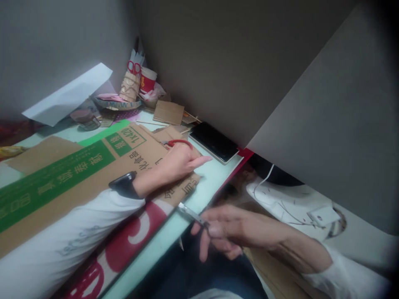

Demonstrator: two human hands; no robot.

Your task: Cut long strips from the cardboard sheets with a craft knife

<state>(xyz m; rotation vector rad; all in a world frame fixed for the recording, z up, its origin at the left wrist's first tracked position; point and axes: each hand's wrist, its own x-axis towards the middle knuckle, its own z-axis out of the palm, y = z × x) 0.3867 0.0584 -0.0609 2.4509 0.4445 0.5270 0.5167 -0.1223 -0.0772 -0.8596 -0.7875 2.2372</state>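
Note:
My left hand (181, 162) rests on a large brown cardboard sheet (134, 166) printed with green bands and dark characters. Its thumb stretches out to the right, while the other fingers are hidden behind the hand. Just beyond its knuckles shows a red handle loop of a pair of scissors (181, 143); whether the hand grips it, I cannot tell. Past the table's near edge, my right hand (227, 230) pinches a slim silver metal tool (190, 212) between thumb and fingers. The tool's tip points left towards the cardboard's edge; its exact kind is unclear.
A black-screened tablet or phone (215, 141) lies near the grey partition (218, 62). Behind are a holder (129, 86) with red-handled scissors, a red-and-white paper cup (147, 81), cardboard scraps (168, 112), a clear cup (85, 119) and folded white paper (68, 97).

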